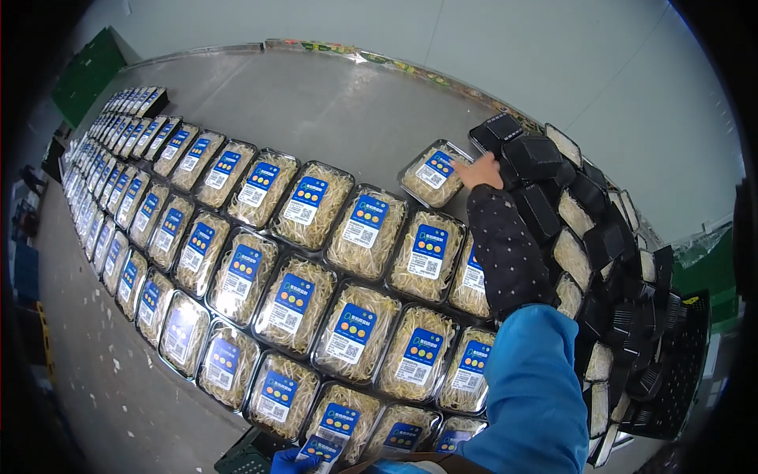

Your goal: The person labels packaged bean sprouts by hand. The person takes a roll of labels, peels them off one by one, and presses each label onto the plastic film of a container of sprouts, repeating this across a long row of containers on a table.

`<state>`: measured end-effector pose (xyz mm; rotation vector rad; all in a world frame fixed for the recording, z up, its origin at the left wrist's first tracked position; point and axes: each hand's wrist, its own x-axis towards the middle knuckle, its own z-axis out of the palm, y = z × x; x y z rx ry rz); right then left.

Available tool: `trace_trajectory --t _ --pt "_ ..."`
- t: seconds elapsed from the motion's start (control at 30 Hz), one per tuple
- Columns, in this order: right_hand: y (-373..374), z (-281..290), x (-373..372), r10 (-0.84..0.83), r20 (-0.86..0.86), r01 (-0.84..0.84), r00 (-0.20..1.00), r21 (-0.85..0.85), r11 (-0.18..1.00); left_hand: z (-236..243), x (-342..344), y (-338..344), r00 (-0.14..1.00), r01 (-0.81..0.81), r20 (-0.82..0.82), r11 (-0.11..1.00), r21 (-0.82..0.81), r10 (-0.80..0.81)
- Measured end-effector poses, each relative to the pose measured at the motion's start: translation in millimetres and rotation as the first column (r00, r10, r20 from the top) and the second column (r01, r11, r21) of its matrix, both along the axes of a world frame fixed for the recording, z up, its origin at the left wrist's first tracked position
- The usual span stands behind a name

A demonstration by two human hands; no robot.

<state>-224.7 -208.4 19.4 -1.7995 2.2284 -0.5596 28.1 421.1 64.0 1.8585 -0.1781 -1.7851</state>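
My bare right hand (482, 171) reaches forward, fingers stretched over the right edge of a clear-lidded tray of bean sprouts (427, 186), touching its blue-and-white label (437, 169). That tray sits askew, behind the neat rows. At the lower edge, my left hand (292, 461), in a blue glove, is closed on a blue-and-white label (322, 448); most of the hand is out of the picture. This label overlaps a labelled sprout tray (341, 399) in the nearest row.
Rows of labelled sprout trays (294, 300) curve away to the far left. At right, black trays (541, 207) lie heaped, some showing sprouts (572, 259). A grey tabletop (316, 99) lies beyond, with a printed edge strip (395, 65) behind. Green crates (87, 75) stand far left.
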Motion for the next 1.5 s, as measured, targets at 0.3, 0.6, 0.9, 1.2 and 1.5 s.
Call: trace_trajectory --t 0.3,0.6,0.9,1.2,1.5 --pt "-13 -59 41 0.342 0.27 -0.299 0.9 -0.188 0.936 23 -12 -27 0.998 -0.055 0.025 0.983 -0.175 0.06" --pt "379 58 45 0.491 0.87 -0.98 -0.039 -0.13 0.152 37 -43 -62 0.996 -0.034 0.06 0.928 -0.371 0.061" --pt "428 82 -21 0.145 0.948 -0.904 0.283 0.214 0.37 66 -85 -67 0.999 0.034 -0.003 0.949 -0.313 -0.037" --pt "180 18 -248 0.483 0.417 -0.562 0.77 0.083 0.823 53 -109 -42 0.991 0.096 -0.061 0.96 -0.263 -0.115" --pt "242 1 -214 0.471 -0.271 -0.534 0.84 -0.252 0.807 44 -102 -8 0.976 0.174 0.178 0.935 -0.31 -0.123"
